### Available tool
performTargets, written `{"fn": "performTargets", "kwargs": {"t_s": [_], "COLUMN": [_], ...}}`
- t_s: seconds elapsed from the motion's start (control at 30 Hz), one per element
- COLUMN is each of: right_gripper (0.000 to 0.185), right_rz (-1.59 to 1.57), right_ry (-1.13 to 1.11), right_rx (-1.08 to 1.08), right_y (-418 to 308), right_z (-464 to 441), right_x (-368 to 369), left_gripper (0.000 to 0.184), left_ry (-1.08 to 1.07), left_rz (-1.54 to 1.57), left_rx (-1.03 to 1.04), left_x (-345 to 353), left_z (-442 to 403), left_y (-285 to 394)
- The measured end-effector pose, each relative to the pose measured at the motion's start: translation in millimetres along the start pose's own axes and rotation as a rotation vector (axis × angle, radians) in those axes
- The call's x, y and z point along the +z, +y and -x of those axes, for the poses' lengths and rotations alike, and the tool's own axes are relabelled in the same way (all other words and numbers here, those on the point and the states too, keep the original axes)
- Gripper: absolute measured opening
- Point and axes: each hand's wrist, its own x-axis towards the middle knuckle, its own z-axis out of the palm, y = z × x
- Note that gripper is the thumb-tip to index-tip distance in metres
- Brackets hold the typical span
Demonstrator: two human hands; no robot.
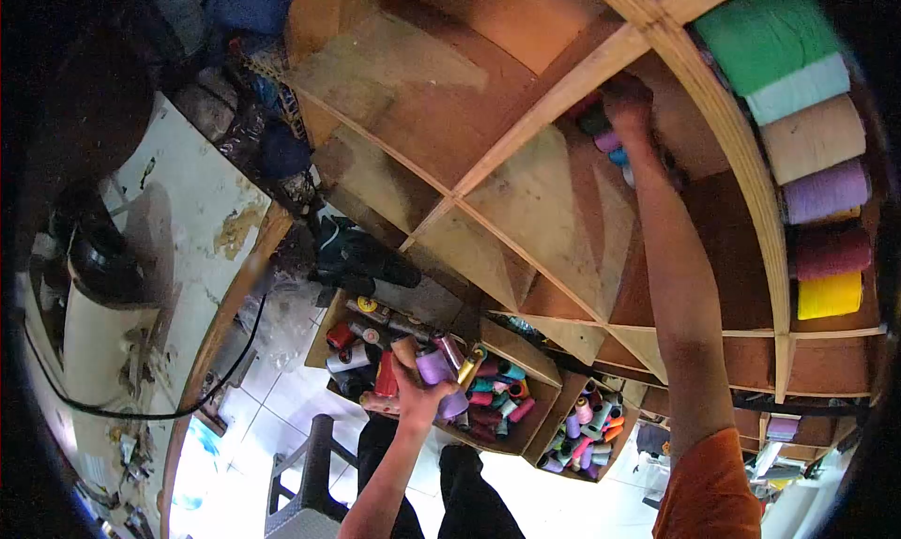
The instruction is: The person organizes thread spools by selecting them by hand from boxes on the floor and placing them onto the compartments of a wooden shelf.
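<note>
My left hand (419, 403) is above an open cardboard box (540, 370) of thread spools. Its fingers and thumb close around a purple thread spool (435, 366). A gold spool (472, 364) and a pink spool (449, 349) lie close beside that one; whether the hand also grips them I cannot tell. High up, my right hand (629, 106) reaches into a wooden shelf compartment (699, 131), at a small row of spools. Among these are a purple one (607, 140) and a blue one (618, 156). Shadow hides the fingers of this hand.
Large cones, including a green one (770, 32) and a yellow one (830, 296), line the right shelf column. A second box (615, 450) of spools stands on the floor. At left are a worn white table (202, 192) with a black cable (150, 414) and a grey stool (305, 501).
</note>
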Motion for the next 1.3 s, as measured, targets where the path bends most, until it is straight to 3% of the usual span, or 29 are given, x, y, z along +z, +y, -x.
{"fn": "performTargets", "kwargs": {"t_s": [0.1, 0.4, 0.53, 0.63, 0.7, 0.73, 0.8, 0.83, 0.87, 0.9, 0.93, 1.0, 1.03, 1.1, 1.17, 1.2, 1.3], "right_gripper": [0.029, 0.043, 0.042, 0.042, 0.039, 0.036, 0.036, 0.035, 0.039, 0.051, 0.063, 0.073, 0.072, 0.065, 0.058, 0.050, 0.042], "right_rz": [-0.095, -0.433, -0.154, 0.160, 0.008, -0.264, -0.541, -1.105, -1.183, -1.414, -1.256, -1.186, -1.261, -1.192, -1.408, -1.474, -2.018], "right_ry": [0.222, 0.367, 0.345, -0.003, -0.022, 0.131, -0.334, -0.542, -0.883, -1.143, -1.288, -1.192, -0.969, -0.737, -0.777, -0.797, -0.631], "right_rx": [-0.041, 0.012, -0.058, -0.002, 0.122, 0.218, 0.445, 0.426, 0.545, 0.346, 0.374, 0.582, 0.597, 0.706, 0.927, 0.926, 1.173], "right_y": [-1.0, -2.5, 10.5, 30.7, 23.5, -33.2, -87.8, -94.7, -110.7, -122.3, -134.9, -172.3, -179.1, -186.1, -179.9, -174.8, -153.7], "right_z": [-16.9, -17.4, -12.6, -14.7, 4.1, 31.0, 78.2, 112.5, 142.1, 173.3, 203.4, 228.6, 253.3, 267.8, 267.2, 257.5, 256.6], "right_x": [21.4, 41.9, 53.7, 51.2, 47.1, 2.5, -69.9, -78.7, -106.2, -114.3, -133.3, -160.5, -154.4, -151.8, -154.1, -157.8, -148.6], "left_gripper": [0.108, 0.119, 0.117, 0.114, 0.113, 0.112, 0.111, 0.111, 0.108, 0.107, 0.107, 0.108, 0.107, 0.106, 0.102, 0.100, 0.087], "left_ry": [-0.015, -0.039, -0.088, -0.147, -0.244, -0.239, -0.301, -0.334, -0.379, -0.376, -0.376, -0.345, -0.362, -0.391, -0.418, -0.420, -0.349], "left_rz": [0.082, -0.008, 0.025, 0.049, 0.071, 0.173, 0.274, 0.324, 0.292, 0.287, 0.284, 0.329, 0.271, 0.152, 0.105, 0.146, 0.218], "left_rx": [0.004, -0.052, -0.055, -0.087, -0.059, -0.147, -0.162, -0.164, -0.112, -0.097, -0.080, -0.104, -0.025, 0.122, 0.130, 0.124, 0.058], "left_x": [-4.8, -5.7, -3.9, 3.4, 5.7, 11.9, 28.6, 35.2, 36.2, 40.5, 47.7, 72.7, 82.5, 94.3, 97.5, 99.8, 99.8], "left_z": [-5.5, 0.6, -3.3, -5.5, -9.8, -6.0, 1.3, -1.3, -5.3, -9.3, -14.4, -17.1, -21.0, -25.4, -27.0, -28.1, -32.8], "left_y": [-5.6, -16.8, -0.5, 21.1, 35.9, 47.5, 92.2, 108.0, 113.7, 120.7, 129.4, 159.3, 160.5, 158.8, 159.9, 163.7, 161.3]}}
